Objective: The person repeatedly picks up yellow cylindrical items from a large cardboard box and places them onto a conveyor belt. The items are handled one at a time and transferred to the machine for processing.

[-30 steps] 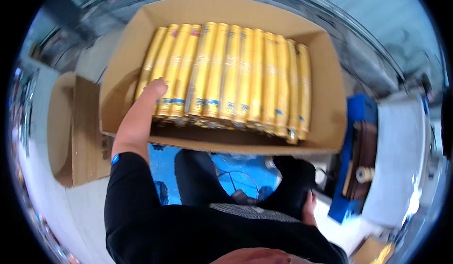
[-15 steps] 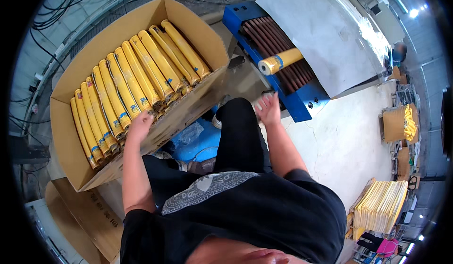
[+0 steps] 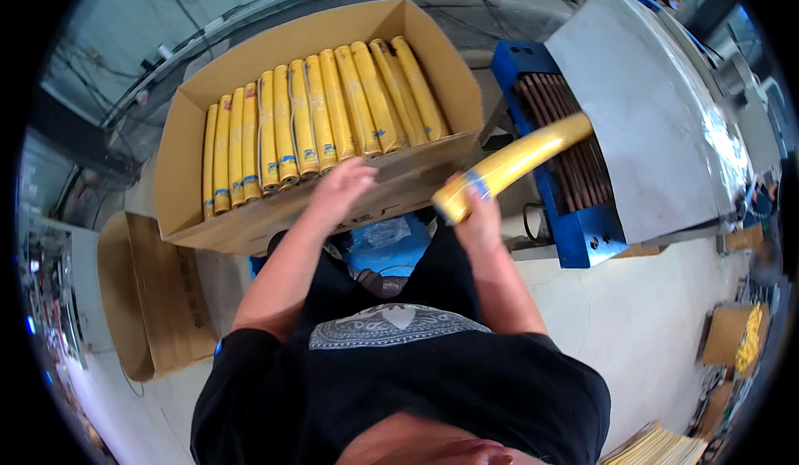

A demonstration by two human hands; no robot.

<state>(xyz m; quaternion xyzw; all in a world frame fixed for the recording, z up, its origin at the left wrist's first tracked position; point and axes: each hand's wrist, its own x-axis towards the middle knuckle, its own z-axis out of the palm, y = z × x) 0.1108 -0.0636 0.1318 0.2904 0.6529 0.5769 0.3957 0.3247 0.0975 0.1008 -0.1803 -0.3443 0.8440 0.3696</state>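
A yellow plastic-wrapped roll (image 3: 533, 153) with a blue band slants out from under a grey hood. My right hand (image 3: 480, 222) grips its near end, with the fingers around it by the band. The roll's far end passes over the dark rollers (image 3: 574, 190) of a blue-framed roller conveyor (image 3: 574, 236), at the hood's mouth. On the left, my left hand (image 3: 341, 186) is in front of the cardboard box (image 3: 416, 174), fingers loosely apart and holding nothing. Inside the box, several similar yellow rolls (image 3: 325, 107) lie side by side in a row.
The grey hood (image 3: 649, 124) covers the conveyor's far part. A flattened brown carton (image 3: 171, 299) lies at the left on the floor. Blue plastic sheeting (image 3: 383, 244) is below the box. At the right edge stands another carton (image 3: 728, 336) with yellow items.
My right hand has taken hold of the roll that lay on the conveyor, and its near end now reaches toward me. My left hand has moved away from the rolls in the box. The view has turned.
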